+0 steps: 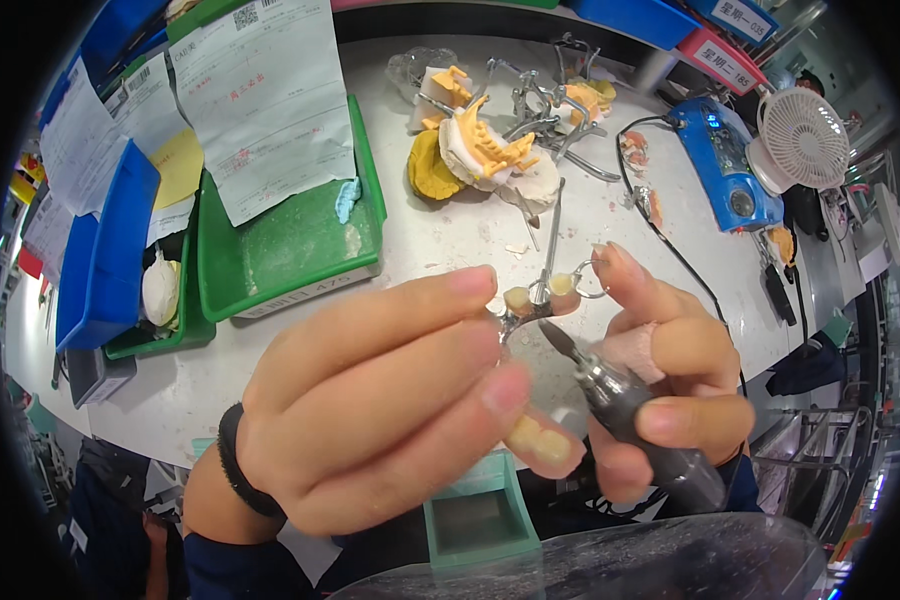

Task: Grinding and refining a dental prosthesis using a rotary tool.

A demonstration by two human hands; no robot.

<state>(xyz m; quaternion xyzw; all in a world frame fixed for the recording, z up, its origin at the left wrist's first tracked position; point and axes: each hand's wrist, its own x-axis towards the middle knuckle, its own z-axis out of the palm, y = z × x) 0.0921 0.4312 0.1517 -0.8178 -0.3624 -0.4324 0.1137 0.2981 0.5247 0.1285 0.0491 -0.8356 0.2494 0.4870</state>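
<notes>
My left hand (390, 390) is closed on a removable partial denture (562, 292), a metal frame with wire clasps, tooth-coloured crowns and pink base parts. One end with yellowish teeth sticks out below my left fingers. In my right hand (685, 350) is a dark rotary handpiece (645, 425), gripped like a pen. Its pointed brown bur (562, 342) lies close to the metal bar of the denture; whether they touch I cannot tell. The raised right index fingertip is at a curved clasp wire. A wrap covers part of a right finger.
A green tray (210, 265) with a paper sheet (265, 110) and a blue bin (105, 250) stand left. Dental models (490, 150) and metal articulators (540, 95) sit at the back. A blue control box (725, 165), a corded cable and a white fan (798, 138) are right. A pale green drawer (482, 555) lies below my hands.
</notes>
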